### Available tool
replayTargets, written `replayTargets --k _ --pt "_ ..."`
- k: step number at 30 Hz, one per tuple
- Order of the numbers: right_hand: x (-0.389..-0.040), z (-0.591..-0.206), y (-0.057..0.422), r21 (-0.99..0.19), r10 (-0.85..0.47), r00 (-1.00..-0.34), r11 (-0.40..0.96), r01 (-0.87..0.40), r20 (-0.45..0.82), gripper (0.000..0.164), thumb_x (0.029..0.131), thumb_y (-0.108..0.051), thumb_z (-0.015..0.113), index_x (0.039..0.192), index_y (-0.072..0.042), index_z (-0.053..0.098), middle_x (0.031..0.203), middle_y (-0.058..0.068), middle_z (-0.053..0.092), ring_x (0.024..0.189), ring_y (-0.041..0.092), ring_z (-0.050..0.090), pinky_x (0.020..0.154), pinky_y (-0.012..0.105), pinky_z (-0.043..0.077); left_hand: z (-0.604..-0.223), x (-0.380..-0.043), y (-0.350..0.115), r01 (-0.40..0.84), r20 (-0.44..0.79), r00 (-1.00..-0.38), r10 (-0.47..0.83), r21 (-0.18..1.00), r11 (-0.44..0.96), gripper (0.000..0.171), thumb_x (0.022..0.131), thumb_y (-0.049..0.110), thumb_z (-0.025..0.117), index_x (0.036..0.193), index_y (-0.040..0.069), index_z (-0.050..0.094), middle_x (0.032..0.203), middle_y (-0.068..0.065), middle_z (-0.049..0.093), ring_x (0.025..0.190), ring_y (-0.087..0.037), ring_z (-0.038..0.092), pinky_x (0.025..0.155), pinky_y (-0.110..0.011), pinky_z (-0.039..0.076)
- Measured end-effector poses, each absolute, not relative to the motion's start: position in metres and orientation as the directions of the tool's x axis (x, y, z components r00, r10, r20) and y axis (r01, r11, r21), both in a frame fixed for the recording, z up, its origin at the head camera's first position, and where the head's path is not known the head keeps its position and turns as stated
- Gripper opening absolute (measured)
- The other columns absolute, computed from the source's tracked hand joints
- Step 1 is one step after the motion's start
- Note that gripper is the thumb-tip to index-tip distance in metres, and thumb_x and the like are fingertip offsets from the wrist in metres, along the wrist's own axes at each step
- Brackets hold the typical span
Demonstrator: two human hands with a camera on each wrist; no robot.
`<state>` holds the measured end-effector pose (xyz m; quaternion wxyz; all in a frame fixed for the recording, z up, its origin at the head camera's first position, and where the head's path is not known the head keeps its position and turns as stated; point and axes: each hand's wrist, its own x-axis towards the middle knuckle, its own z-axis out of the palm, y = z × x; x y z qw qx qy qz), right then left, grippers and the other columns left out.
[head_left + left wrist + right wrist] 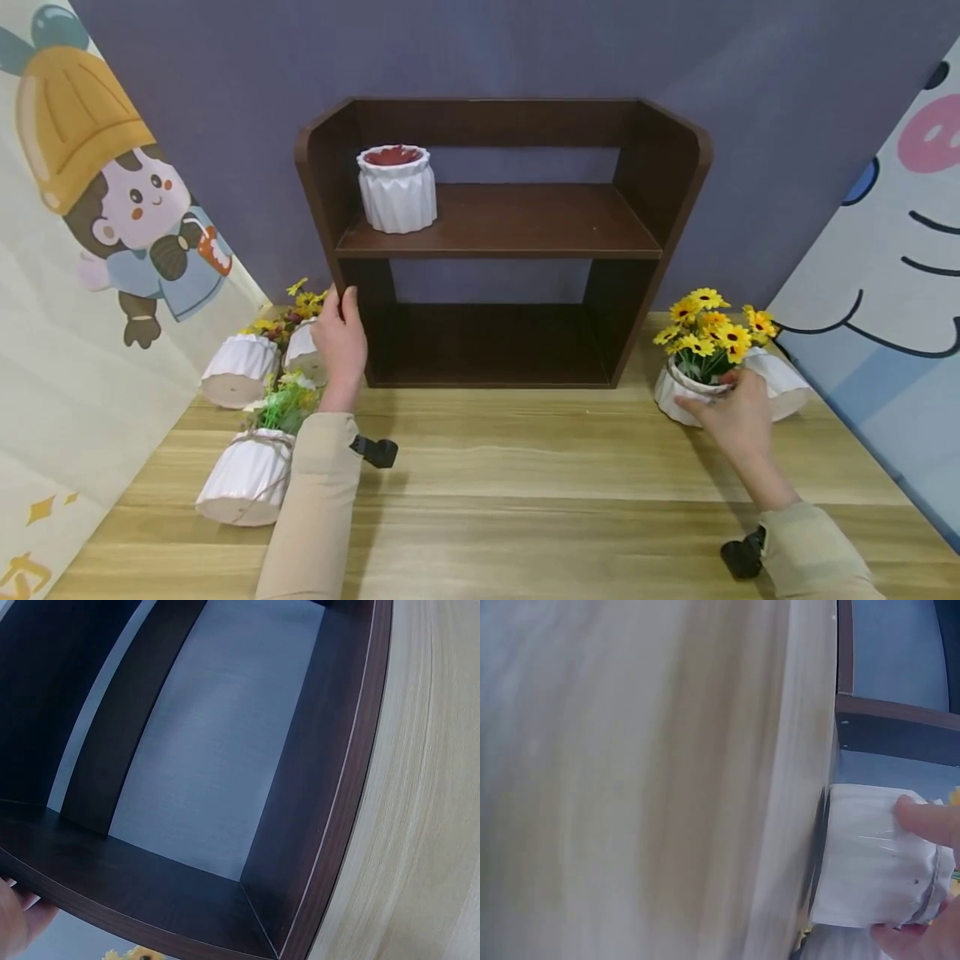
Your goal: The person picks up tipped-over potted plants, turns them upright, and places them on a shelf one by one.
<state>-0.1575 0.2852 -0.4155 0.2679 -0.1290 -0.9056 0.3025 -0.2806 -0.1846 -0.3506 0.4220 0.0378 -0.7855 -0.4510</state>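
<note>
A dark brown two-tier shelf stands against the back wall. My left hand holds the front edge of its left side panel; in the left wrist view the fingers show along that panel's outer side. To the right of the shelf, my right hand grips a white ribbed flowerpot with yellow flowers and twine around it. The right wrist view shows thumb and fingers on opposite sides of this flowerpot. A white pot with a reddish inside sits on the upper tier.
Left of the shelf, several white flowerpots with flowers lie on their sides on the wooden table. Behind my right hand another white flowerpot lies tipped over. Printed cartoon panels flank both sides.
</note>
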Motion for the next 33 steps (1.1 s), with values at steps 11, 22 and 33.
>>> replayTargets --k 11,22,33 --pt "-0.156 -0.421 0.281 -0.637 0.431 -0.821 0.763 0.11 0.373 0.067 0.059 -0.013 0.084 0.103 0.017 0.043 0.102 0.029 0.042 0.09 0.038 0.041 0.068 0.042 0.032 -0.349 -0.28 -0.186 0.308 0.621 -0.642 -0.45 0.746 0.59 0.029 0.094 0.031 0.048 0.091 0.004 0.059 0.079 -0.02 0.058 0.069 -0.038 0.048 0.067 -0.05 0.038" --pt "-0.16 -0.415 0.28 -0.749 0.426 -0.831 0.662 0.019 0.356 0.083 0.067 -0.026 0.081 0.129 0.008 0.036 0.124 0.029 0.047 0.113 0.043 0.046 0.092 0.054 0.037 -0.35 -0.28 -0.187 0.303 0.615 -0.659 -0.434 0.744 0.595 0.034 0.094 0.036 0.045 0.089 0.005 0.058 0.072 -0.017 0.053 0.065 -0.033 0.044 0.062 -0.044 0.036" --pt "-0.166 -0.411 0.291 -0.717 0.394 -0.902 0.679 0.157 0.175 0.096 0.077 -0.053 0.063 0.143 0.0 0.017 0.139 0.032 0.03 0.12 0.052 0.032 0.093 0.062 0.029 -0.349 -0.281 -0.185 0.303 0.61 -0.653 -0.45 0.754 0.583 0.03 0.094 0.033 0.048 0.09 0.005 0.058 0.074 -0.019 0.056 0.068 -0.036 0.047 0.065 -0.047 0.038"
